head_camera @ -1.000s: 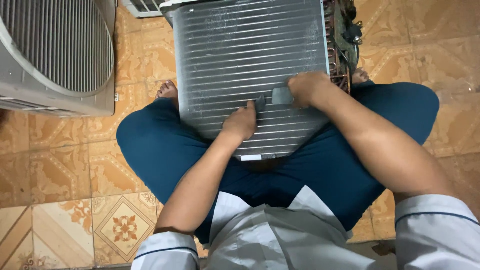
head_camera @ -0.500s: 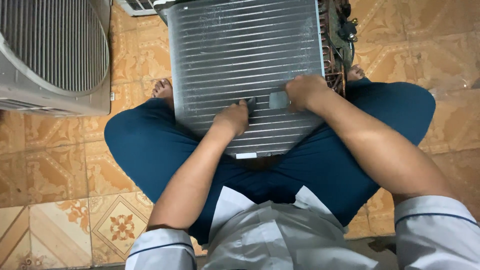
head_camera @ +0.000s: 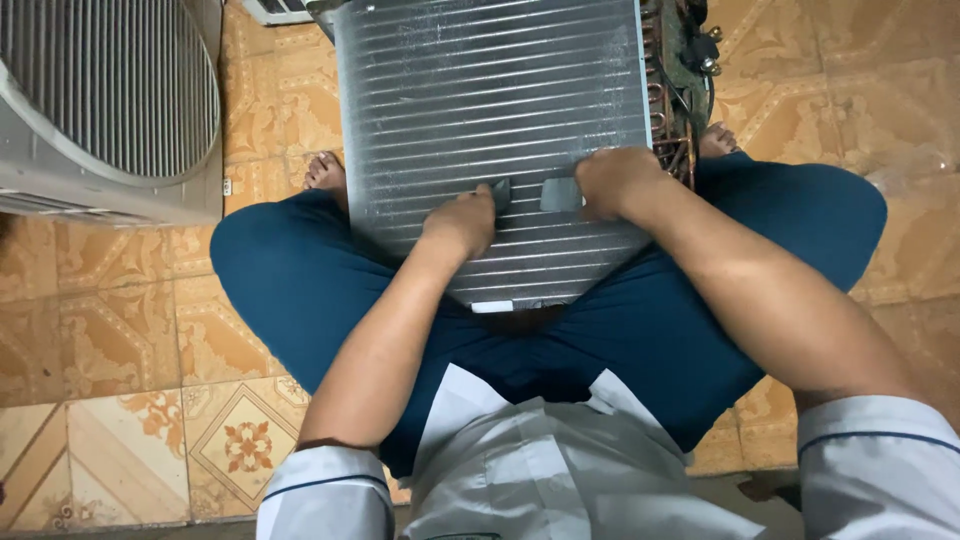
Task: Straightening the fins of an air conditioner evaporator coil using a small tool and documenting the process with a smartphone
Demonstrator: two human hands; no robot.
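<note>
No packages, signs or screens anywhere near the fingers. Only a small pale patch [head_camera: 228, 186], possibly a sticker, well off to the left of the left hand's fingers [head_camera: 484, 203], on the corner of the grey casing [head_camera: 150, 200], too small to tell. Also a short white strip [head_camera: 497, 306] just below those fingers, at the near edge of the finned panel [head_camera: 480, 90]; label or not, unclear.

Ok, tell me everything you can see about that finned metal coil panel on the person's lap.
The finned coil panel is a large silvery rectangle of fine, close fins crossed by horizontal ridges, dull and dusty looking. Copper tube bends and dark fittings run along its right edge. It lies tilted across the seated person's crossed legs, its far end reaching out of view. The left hand and the right hand both press on its lower part, each holding a small dark flat tool against the fins.
</note>
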